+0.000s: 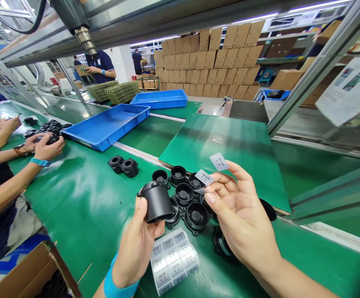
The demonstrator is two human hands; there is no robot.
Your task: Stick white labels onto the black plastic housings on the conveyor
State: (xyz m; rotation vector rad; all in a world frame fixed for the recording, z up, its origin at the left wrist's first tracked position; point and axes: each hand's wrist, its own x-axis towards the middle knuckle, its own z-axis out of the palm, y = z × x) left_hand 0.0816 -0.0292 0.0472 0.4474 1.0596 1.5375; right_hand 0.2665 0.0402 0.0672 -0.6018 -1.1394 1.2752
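Note:
My left hand (136, 244), with a blue band at the wrist, is closed around a black cylindrical housing (157, 202), its smooth side facing up. To its right, my right hand (244, 215) holds several small silver printed labels (204, 177) at its fingertips; one label (219, 162) sticks up from a finger. The labels and the housing do not touch. Beneath and between the hands, several black round parts (196, 216) stand grouped on the green table. A sheet of silver labels (175, 261) lies curled below them.
Two black parts (129, 167) stand farther left. Behind are blue trays (111, 124) and a raised green board (220, 140). Other people's hands (48, 147) work at the left. An open cardboard box (34, 273) sits at lower left, and a metal beam crosses overhead.

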